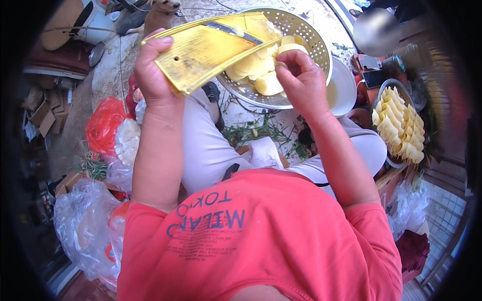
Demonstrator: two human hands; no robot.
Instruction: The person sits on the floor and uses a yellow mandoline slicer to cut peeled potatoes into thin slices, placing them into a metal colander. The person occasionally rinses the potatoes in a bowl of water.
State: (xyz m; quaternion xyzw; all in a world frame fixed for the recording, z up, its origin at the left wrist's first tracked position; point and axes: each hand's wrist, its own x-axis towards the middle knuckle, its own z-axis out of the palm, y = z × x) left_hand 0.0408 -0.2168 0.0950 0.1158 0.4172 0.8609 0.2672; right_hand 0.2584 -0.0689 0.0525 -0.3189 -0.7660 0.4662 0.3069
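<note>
My left hand is closed round the near end of a yellow mandoline slicer, which slants over a perforated metal colander. A small pale piece lies by the slicer's dark blade. Inside the colander is a heap of pale yellow slices, which look like potato. Over the right part of the heap is my right hand, thumb and fingers pinched together close to the slicer's lower edge. What the pinch holds, if anything, I cannot make out.
A metal basin stands behind the colander's right side. Further right, a bowl holds overlapping yellow slices. Plastic bags and a red bag lie at left. Green scraps litter the floor. A dog is at the far left.
</note>
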